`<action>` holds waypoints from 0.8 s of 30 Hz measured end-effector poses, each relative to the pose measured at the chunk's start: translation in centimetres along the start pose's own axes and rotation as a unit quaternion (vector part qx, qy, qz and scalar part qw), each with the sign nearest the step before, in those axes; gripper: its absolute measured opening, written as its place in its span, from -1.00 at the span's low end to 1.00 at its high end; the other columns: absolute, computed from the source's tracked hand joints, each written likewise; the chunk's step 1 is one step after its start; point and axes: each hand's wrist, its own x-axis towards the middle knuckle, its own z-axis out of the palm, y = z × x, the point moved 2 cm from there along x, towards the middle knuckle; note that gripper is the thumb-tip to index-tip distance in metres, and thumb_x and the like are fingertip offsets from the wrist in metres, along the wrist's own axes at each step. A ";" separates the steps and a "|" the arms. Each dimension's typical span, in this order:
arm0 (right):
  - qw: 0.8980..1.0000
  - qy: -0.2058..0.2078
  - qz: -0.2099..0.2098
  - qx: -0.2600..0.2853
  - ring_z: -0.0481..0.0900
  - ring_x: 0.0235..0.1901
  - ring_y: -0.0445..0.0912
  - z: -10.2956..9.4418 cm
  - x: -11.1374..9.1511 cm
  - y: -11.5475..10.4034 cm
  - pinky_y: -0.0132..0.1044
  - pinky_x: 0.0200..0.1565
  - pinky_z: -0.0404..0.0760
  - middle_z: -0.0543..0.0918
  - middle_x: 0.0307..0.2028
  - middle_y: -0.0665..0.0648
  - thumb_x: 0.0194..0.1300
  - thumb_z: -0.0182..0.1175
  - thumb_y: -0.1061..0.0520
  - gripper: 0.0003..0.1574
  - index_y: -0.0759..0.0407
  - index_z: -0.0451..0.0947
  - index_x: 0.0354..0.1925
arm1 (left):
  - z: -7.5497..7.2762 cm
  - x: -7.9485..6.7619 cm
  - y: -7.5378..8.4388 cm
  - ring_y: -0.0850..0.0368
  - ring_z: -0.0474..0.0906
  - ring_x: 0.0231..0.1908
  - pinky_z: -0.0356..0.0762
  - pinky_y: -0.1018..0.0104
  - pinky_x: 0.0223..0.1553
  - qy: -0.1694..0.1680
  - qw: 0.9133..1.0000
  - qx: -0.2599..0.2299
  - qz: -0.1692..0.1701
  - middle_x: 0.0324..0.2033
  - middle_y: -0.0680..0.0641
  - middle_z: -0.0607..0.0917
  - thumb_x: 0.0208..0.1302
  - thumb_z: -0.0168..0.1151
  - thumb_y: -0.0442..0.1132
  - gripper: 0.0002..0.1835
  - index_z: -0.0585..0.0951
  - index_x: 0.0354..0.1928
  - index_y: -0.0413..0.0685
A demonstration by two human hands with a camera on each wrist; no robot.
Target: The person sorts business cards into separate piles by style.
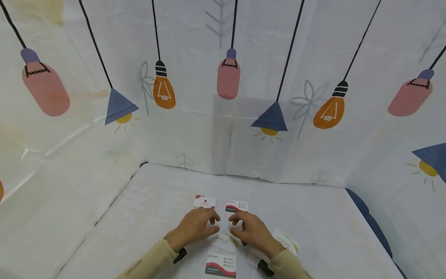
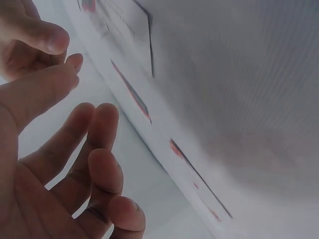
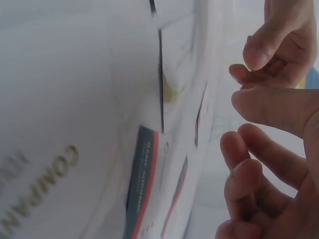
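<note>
So over the white-covered counter (image 1: 313,217), the bare left hand (image 1: 196,226) and bare right hand (image 1: 252,228) hover loosely curled, empty, and the far white rectangular card with a red-and-grey band (image 1: 237,205) lies just past the right one, long axis sideways.

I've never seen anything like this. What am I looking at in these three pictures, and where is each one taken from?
No robot shows here, just a person's two bare hands: the left hand and the right hand. The wide picture comes from a camera worn on the head, looking forward and down. The two tilted close-ups come from cameras worn on the wrists, one each. On the white table lie several printed cards, which look like business cards; some are partly hidden by the hands. Neither hand holds anything: both are raised above the table, fingers loosely bent.
</note>
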 end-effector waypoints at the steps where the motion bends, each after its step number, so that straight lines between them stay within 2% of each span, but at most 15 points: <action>1: 1.000 -0.007 0.000 0.003 0.42 -0.49 -0.31 0.0 -0.3 -0.1 -0.38 -0.42 0.45 0.67 -0.24 -0.12 0.28 0.37 0.02 -0.70 -0.01 0.68 -0.02 | 0.0 -0.2 0.2 0.31 0.47 -0.35 0.47 0.35 -0.31 -0.006 1.000 0.000 0.002 -0.38 0.20 0.67 0.23 0.44 -0.01 -0.76 0.72 -0.14 0.08; 8: 0.999 -0.041 -0.006 0.007 0.48 -0.47 -0.29 0.4 -2.2 -0.7 -0.41 -0.40 0.47 0.64 -0.26 -0.19 0.26 0.41 -0.05 -0.67 -0.04 0.68 -0.02 | 0.4 -1.8 1.3 0.35 0.42 -0.36 0.45 0.38 -0.30 -0.059 0.998 -0.010 -0.002 -0.39 0.26 0.63 0.22 0.44 0.07 -0.73 0.73 -0.12 0.14; 12: 0.999 -0.052 -0.005 -0.007 0.46 -0.42 -0.31 0.7 -3.1 -0.9 -0.42 -0.34 0.45 0.60 -0.28 -0.25 0.24 0.42 -0.11 -0.62 -0.09 0.68 0.00 | 0.6 -2.7 1.5 0.36 0.41 -0.34 0.45 0.38 -0.27 -0.075 0.997 -0.025 -0.002 -0.38 0.30 0.60 0.21 0.43 0.10 -0.72 0.73 -0.13 0.16; 15: 0.998 -0.050 -0.012 -0.026 0.42 -0.40 -0.34 0.8 -3.6 -1.0 -0.43 -0.33 0.43 0.58 -0.28 -0.25 0.22 0.43 -0.14 -0.59 -0.09 0.67 0.01 | 0.8 -3.3 1.5 0.36 0.41 -0.33 0.46 0.37 -0.25 -0.075 0.997 -0.026 -0.002 -0.37 0.30 0.59 0.21 0.43 0.11 -0.71 0.73 -0.13 0.17; 19: 0.998 -0.035 -0.019 -0.048 0.42 -0.40 -0.34 0.8 -3.9 -1.1 -0.43 -0.34 0.44 0.56 -0.28 -0.22 0.20 0.45 -0.12 -0.56 -0.05 0.66 0.02 | 0.9 -3.6 1.2 0.33 0.43 -0.30 0.47 0.36 -0.25 -0.058 0.998 -0.009 -0.002 -0.33 0.27 0.60 0.20 0.45 0.08 -0.70 0.72 -0.11 0.15; 24: 0.998 -0.037 -0.008 -0.049 0.44 -0.38 -0.32 0.7 -4.0 -1.0 -0.42 -0.33 0.45 0.55 -0.28 -0.22 0.20 0.45 -0.13 -0.54 -0.03 0.65 0.02 | 0.8 -3.6 0.9 0.31 0.44 -0.29 0.48 0.33 -0.25 -0.051 0.999 -0.005 -0.011 -0.31 0.24 0.61 0.18 0.47 0.06 -0.68 0.71 -0.09 0.13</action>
